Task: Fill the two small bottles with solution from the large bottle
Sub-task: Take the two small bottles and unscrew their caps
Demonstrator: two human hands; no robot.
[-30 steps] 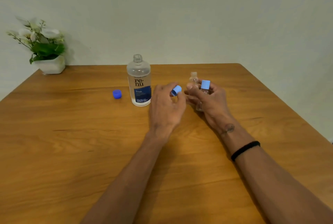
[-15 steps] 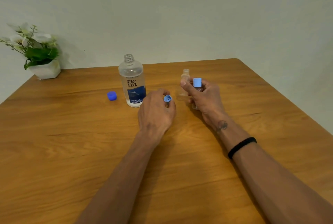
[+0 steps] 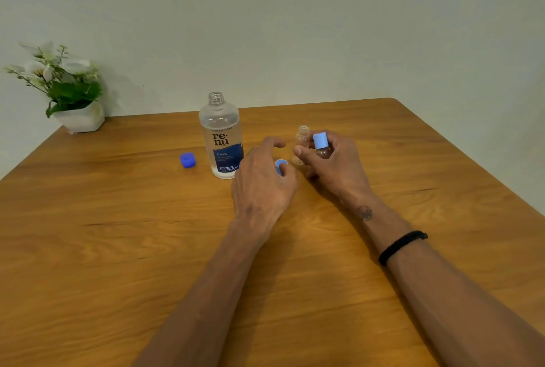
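Observation:
The large clear solution bottle (image 3: pixel 221 136) with a blue label stands uncapped at the middle of the table. Its dark blue cap (image 3: pixel 187 159) lies to its left. My left hand (image 3: pixel 262 186) is low over the table just right of the bottle, with a small light-blue cap (image 3: pixel 280 165) at its thumb and its index finger lifted. My right hand (image 3: pixel 336 169) grips a small clear bottle (image 3: pixel 323 152) that wears a light-blue cap. A second small bottle (image 3: pixel 302 138), uncapped, stands upright against my right thumb; I cannot tell if it is held.
A white pot with white flowers (image 3: pixel 79 116) sits at the table's far left corner against the wall. The wooden table (image 3: pixel 118 248) ends at the right in an edge that runs diagonally. A black band circles my right wrist.
My left hand has lowered the small light-blue cap from beside the small bottles down towards the table, and its index finger has lifted. My right hand has stayed in place with the bottles.

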